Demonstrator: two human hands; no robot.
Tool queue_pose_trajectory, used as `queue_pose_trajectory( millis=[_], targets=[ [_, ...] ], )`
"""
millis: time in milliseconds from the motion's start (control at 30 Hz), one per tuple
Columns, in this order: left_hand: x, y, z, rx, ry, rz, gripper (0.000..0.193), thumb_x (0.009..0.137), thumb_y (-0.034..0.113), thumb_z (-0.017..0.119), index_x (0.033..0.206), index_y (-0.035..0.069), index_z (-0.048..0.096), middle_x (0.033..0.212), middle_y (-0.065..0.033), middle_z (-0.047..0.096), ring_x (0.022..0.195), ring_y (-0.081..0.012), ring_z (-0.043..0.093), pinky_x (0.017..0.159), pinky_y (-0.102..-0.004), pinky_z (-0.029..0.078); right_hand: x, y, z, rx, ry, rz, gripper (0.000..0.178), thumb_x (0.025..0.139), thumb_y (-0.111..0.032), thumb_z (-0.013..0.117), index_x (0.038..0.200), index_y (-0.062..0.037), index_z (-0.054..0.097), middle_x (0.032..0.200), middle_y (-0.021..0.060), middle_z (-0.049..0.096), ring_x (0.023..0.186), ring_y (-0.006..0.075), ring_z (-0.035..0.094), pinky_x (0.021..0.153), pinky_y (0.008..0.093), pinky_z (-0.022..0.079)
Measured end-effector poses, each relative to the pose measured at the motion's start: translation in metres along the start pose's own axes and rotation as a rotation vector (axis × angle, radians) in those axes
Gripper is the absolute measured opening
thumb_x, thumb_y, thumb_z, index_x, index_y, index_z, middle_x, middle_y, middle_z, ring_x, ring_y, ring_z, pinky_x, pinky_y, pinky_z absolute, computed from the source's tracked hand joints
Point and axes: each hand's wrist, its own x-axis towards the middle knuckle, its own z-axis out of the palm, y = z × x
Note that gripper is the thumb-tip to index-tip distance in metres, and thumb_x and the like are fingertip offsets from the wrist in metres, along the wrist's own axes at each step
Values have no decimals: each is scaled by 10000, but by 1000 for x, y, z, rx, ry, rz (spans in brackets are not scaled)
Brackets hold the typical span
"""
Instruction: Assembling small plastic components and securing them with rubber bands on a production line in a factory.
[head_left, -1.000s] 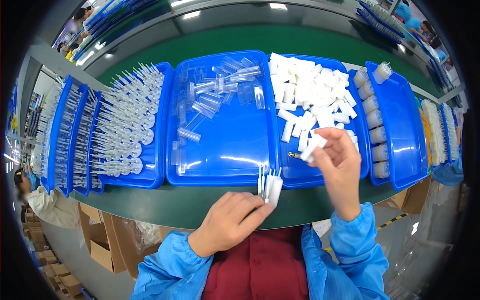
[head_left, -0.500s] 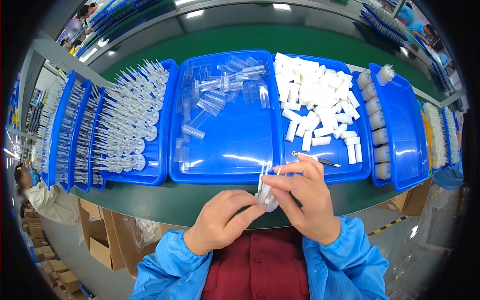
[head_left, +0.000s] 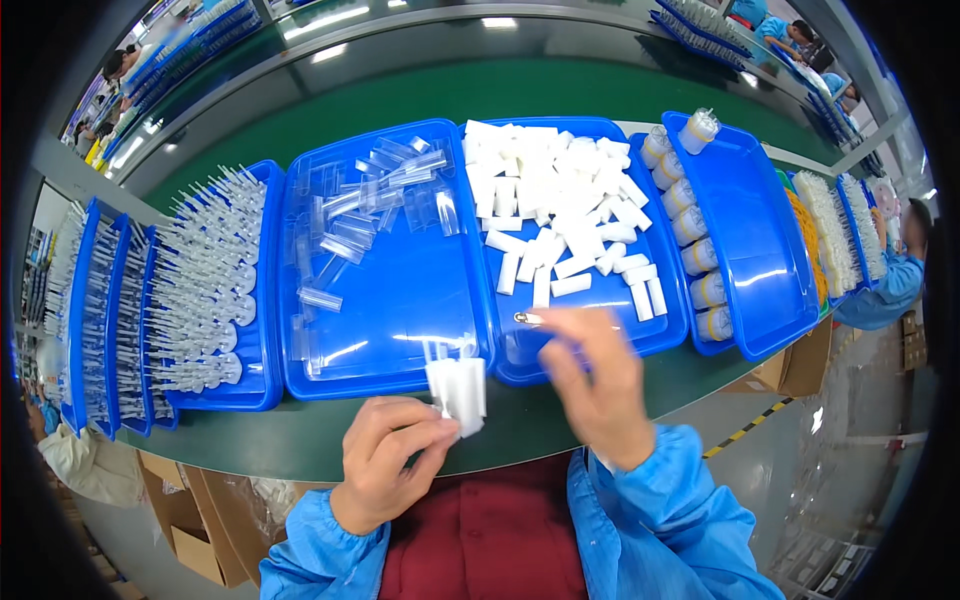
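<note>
Here, white assembly point(head_left: 462, 388) juts above left grip point(head_left: 390, 455).

Trays point(head_left: 405, 300) look glossy plastic, clear sleeves point(head_left: 321, 299) smooth plastic, white blocks point(head_left: 572, 285) matt.

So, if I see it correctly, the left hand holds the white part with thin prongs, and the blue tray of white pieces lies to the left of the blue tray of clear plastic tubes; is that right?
Not quite: in the head view, the blue tray of white pieces lies to the right of the blue tray of clear plastic tubes.
</note>
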Motion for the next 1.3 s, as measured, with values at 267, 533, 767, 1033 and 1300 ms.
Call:
queue_pose_trajectory(
  millis=[267,533,767,1033,1300],
  targets=[
    [5,-8,-5,261,-132,-44,360,695,-86,791,1009,60,695,925,-83,623,817,-256,613,685,-357,489,10,63,-58,-888,-110,210,335,792,-83,751,1108,-42,647,933,141,661,828,341,661,693,433,527],
    [5,-11,-3,287,-159,23,328,714,-37,774,1022,64,717,948,-64,645,815,-240,628,679,-349,474,24,34,-40,-161,-87,353,349,793,17,651,1137,-39,633,900,113,701,683,199,695,604,299,536],
    [7,10,-9,256,-234,187,383,681,26,688,1060,54,735,984,-49,656,849,-214,636,687,-334,493,39,-9,26,613,108,342,225,904,27,619,1128,10,641,930,71,703,816,97,663,745,242,513],
    [3,7,-17,227,-265,162,332,742,93,681,1069,46,713,1035,-59,641,904,-212,631,712,-319,501,37,-31,27,578,-227,441,149,934,-58,647,1051,20,695,881,82,723,813,125,678,738,257,501],
    [0,1,-12,92,-194,97,326,738,64,681,1062,28,711,1011,-72,649,872,-234,630,722,-343,523,35,-40,26,34,-62,-41,130,927,-58,655,1036,-72,725,933,48,733,882,200,676,1015,432,365]
  ],
)
